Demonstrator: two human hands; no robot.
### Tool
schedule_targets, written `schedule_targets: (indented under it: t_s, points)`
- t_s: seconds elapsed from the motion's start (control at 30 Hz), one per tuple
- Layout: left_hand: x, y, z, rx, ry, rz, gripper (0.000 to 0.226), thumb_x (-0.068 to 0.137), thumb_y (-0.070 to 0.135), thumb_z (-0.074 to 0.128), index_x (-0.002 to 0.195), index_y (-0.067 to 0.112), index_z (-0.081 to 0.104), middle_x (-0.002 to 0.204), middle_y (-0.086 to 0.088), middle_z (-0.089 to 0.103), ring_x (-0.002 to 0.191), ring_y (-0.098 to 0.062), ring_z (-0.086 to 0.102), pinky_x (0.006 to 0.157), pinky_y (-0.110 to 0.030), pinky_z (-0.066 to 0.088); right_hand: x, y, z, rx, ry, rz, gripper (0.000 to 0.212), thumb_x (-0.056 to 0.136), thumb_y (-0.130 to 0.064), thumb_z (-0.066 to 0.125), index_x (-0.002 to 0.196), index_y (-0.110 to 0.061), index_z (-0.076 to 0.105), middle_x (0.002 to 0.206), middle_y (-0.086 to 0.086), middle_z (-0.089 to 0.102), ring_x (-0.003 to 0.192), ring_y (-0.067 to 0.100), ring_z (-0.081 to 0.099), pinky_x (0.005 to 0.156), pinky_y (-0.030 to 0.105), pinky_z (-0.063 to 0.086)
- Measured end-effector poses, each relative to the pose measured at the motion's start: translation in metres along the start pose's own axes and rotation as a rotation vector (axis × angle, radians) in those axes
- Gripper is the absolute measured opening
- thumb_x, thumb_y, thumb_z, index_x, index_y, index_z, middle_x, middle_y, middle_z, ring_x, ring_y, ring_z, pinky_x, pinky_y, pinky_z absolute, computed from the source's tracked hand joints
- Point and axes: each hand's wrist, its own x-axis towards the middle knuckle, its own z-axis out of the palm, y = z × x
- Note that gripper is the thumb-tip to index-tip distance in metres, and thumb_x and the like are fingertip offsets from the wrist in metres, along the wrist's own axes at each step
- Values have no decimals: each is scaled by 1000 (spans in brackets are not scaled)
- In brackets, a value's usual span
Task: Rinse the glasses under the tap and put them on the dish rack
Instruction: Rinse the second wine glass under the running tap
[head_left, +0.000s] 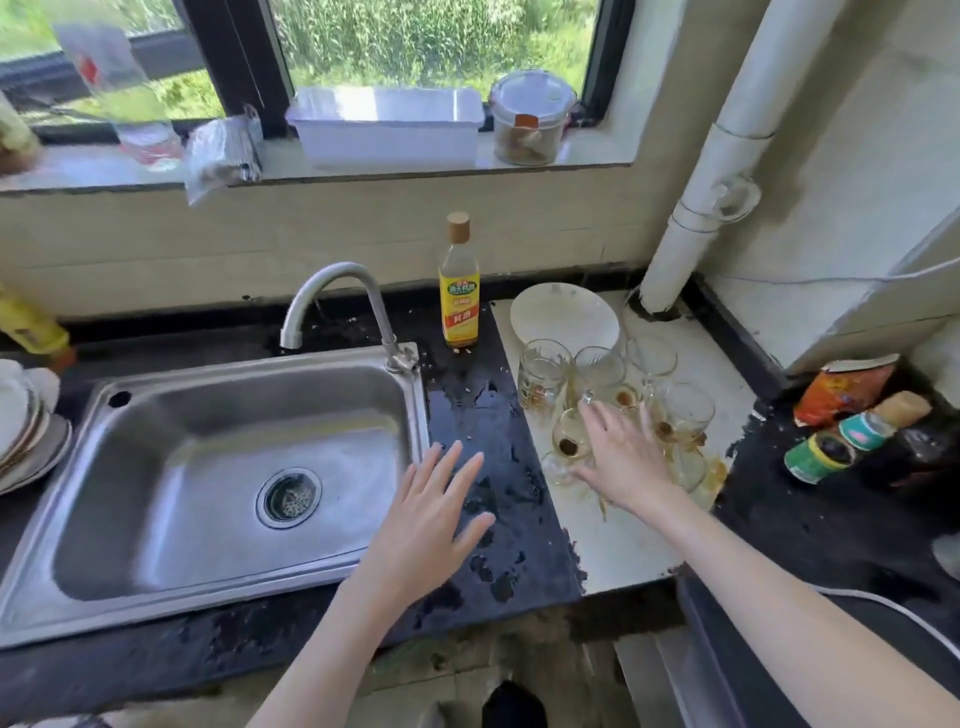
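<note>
Right hand (621, 457): fingers spread, reaching over dirty glasses (613, 400) to pick one
Left hand (434, 514): flat, wide, holding nothing, at sink (104, 587) edge

Two hands (423, 514), one tap (337, 306), one sink (218, 467), one bottle (459, 291)

- Yellow-labelled bottle (459, 291) upright, upper centre, behind the counter.
- White tub (387, 127) and lidded jar (531, 120) on the sill, top.
- Stacked plates (26, 431) at left edge.
- Toppled cans (852, 436) at right.
</note>
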Motion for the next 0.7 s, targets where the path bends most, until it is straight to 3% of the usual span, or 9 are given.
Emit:
schedule_targets:
  t_s: [0.13,0.27,0.4,0.53,0.63,0.7]
  points:
    - [26,5,1,-67,-5,-65,63,97,49,27,148,28,-2,157,3,-9,144,-17,-15,115,-31,-6,30,11,-1,-67,-109,-111,98,82,-55,58,150,-16,0,157,5,16,143,20,20,116,51,-6]
    - [43,7,4,-104,-25,-105,64,97,50,29,148,29,-2,157,4,-11,143,-16,-16,117,-34,-3,47,16,-4,-84,-93,-234,79,85,-46,59,147,-14,22,144,4,42,133,17,39,118,43,-5]
    - [53,6,11,-238,-19,-105,68,95,50,36,148,31,0,157,7,-9,143,-12,-14,118,-32,1,55,9,-10,-115,-87,-323,66,85,-41,60,140,-13,35,135,5,49,126,18,46,119,37,0]
    - [61,-4,19,-351,5,-98,74,92,49,45,148,32,-1,156,12,-8,143,-8,-11,118,-31,4,63,-14,-23,77,-131,-340,66,83,-36,63,139,-16,35,133,5,45,124,22,41,104,33,33]
    - [62,-23,23,-468,53,-102,79,89,44,54,146,34,0,156,11,1,144,-7,0,117,-24,8,69,-45,-36,279,-145,-379,67,82,-34,66,139,-18,36,129,2,45,122,20,42,99,28,35]
    - [62,-39,20,-567,87,-117,82,86,39,61,145,32,4,153,13,13,141,-2,11,111,-12,9,73,-71,-40,397,-156,-419,66,80,-34,69,137,-19,39,126,1,45,118,18,45,97,27,36]
